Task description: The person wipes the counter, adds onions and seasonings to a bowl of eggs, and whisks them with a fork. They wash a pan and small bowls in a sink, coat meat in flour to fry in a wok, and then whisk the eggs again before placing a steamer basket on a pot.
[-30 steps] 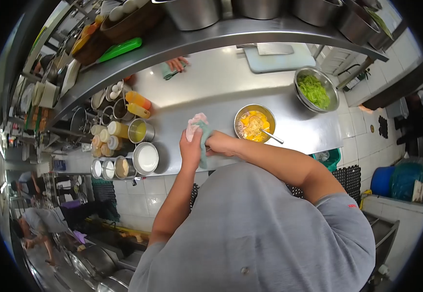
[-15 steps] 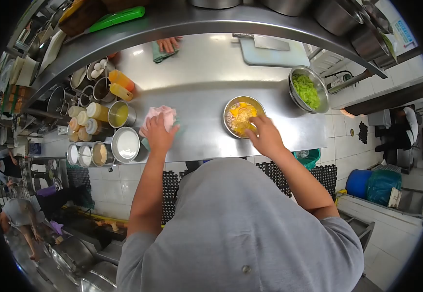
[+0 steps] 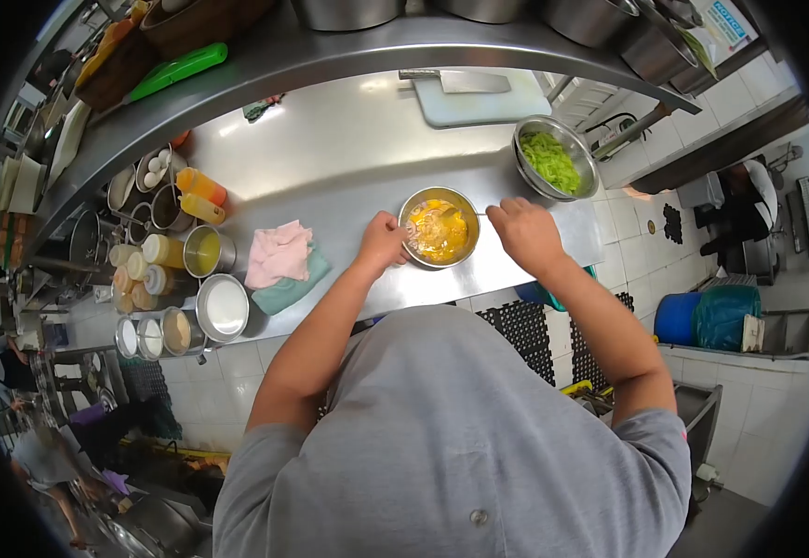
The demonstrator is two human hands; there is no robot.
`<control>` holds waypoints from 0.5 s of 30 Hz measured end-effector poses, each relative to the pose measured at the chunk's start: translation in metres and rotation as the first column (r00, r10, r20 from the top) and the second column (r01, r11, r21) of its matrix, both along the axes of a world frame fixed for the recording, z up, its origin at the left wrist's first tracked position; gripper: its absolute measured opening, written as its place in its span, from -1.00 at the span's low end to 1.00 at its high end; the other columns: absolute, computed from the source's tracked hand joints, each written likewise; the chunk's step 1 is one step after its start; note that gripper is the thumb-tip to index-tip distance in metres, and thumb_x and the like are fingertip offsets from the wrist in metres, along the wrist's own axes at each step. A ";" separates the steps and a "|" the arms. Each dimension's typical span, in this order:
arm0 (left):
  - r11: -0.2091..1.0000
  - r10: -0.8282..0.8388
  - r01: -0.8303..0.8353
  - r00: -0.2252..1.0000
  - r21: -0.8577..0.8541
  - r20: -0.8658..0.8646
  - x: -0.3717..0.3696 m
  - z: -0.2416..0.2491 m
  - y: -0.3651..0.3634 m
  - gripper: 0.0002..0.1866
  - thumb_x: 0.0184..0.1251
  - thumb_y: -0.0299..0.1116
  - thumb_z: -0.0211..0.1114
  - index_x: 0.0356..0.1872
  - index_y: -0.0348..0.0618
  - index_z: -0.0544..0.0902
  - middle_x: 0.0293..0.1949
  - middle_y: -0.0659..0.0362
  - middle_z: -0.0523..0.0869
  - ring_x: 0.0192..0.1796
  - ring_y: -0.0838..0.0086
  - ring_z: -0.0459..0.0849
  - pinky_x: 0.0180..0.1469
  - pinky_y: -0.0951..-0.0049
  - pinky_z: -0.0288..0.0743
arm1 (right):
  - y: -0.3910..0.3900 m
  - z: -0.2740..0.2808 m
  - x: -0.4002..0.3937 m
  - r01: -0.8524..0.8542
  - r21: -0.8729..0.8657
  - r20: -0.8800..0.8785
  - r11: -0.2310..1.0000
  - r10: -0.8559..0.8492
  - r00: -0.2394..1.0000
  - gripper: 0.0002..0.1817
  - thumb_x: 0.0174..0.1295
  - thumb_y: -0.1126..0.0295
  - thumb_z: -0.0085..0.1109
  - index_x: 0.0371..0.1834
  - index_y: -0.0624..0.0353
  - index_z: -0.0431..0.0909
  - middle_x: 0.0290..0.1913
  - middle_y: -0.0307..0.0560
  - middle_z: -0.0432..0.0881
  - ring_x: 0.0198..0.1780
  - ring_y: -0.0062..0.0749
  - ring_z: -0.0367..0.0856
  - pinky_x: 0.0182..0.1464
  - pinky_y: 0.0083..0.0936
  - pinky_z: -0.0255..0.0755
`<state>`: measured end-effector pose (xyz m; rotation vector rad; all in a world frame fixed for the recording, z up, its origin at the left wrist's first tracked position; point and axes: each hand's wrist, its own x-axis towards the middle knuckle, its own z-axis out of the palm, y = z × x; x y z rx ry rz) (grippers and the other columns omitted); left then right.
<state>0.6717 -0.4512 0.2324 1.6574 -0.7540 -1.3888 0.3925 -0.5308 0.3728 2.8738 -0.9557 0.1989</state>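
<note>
A round metal bowl (image 3: 440, 228) with yellow egg mixture stands near the counter's front edge. My left hand (image 3: 384, 244) is closed on the bowl's left rim. On the other side, my right hand (image 3: 525, 234) has its fingers pinched on the handle end of a thin utensil, whose head dips into the mixture. Left of the bowl lie a crumpled pink cloth (image 3: 279, 254) and a green cloth (image 3: 291, 290) partly under it. A metal bowl of shredded green leaves (image 3: 551, 164) stands behind my right hand.
Squeeze bottles (image 3: 164, 251), metal pots and a white-filled bowl (image 3: 222, 308) crowd the counter's left end. A knife (image 3: 475, 83) lies on a cutting board (image 3: 479, 107) at the back. An overhead shelf (image 3: 348, 51) crosses above. Other people are at the far left and right.
My left hand has left the pink cloth and taken the bowl's rim. My right hand has moved from over the bowl to its right, now holding the utensil. The view has shifted.
</note>
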 end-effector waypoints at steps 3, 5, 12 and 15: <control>1.000 0.007 -0.007 1.000 -0.013 -0.012 0.001 -0.002 -0.003 -0.84 0.47 -0.53 0.29 -0.09 -0.23 0.46 -0.35 0.05 0.68 -0.51 0.36 0.78 -0.54 0.37 0.73 | -0.017 0.009 0.007 -0.141 -0.085 0.015 0.986 0.143 0.990 -0.87 0.25 0.40 0.22 -0.16 0.08 0.64 -0.23 -0.17 0.64 -0.11 -0.25 0.69 -0.12 -0.26 0.58; 1.000 0.010 -0.011 1.000 -0.015 -0.014 -0.001 -0.001 -0.004 -0.85 0.47 -0.53 0.28 -0.11 -0.23 0.46 -0.33 0.04 0.67 -0.49 0.35 0.79 -0.51 0.36 0.76 | -0.023 0.010 0.008 -0.168 -0.133 -0.021 0.977 0.166 0.986 -0.87 0.24 0.40 0.22 -0.16 0.07 0.64 -0.25 -0.18 0.63 -0.12 -0.25 0.68 -0.13 -0.27 0.56; 0.992 0.119 -0.123 0.982 -0.020 -0.146 -0.015 0.006 0.011 -0.86 0.49 -0.53 0.26 -0.13 -0.23 0.44 -0.22 0.01 0.66 -0.41 0.30 0.84 -0.42 0.32 0.84 | 0.021 -0.015 -0.012 0.210 0.279 -0.130 0.937 -0.179 0.975 -0.85 0.37 0.36 0.22 -0.31 0.15 0.69 -0.38 0.08 0.77 -0.29 0.07 0.78 -0.19 -0.01 0.62; 0.987 0.159 -0.152 0.953 0.045 -0.257 -0.027 0.010 0.023 -0.85 0.51 -0.50 0.28 -0.09 -0.26 0.47 -0.18 0.00 0.68 -0.33 0.24 0.88 -0.34 0.30 0.87 | 0.036 -0.025 -0.012 0.259 0.404 0.131 0.877 -0.336 0.933 -0.77 0.46 0.31 0.20 -0.29 0.19 0.75 -0.37 0.23 0.78 -0.30 0.22 0.79 -0.21 0.10 0.63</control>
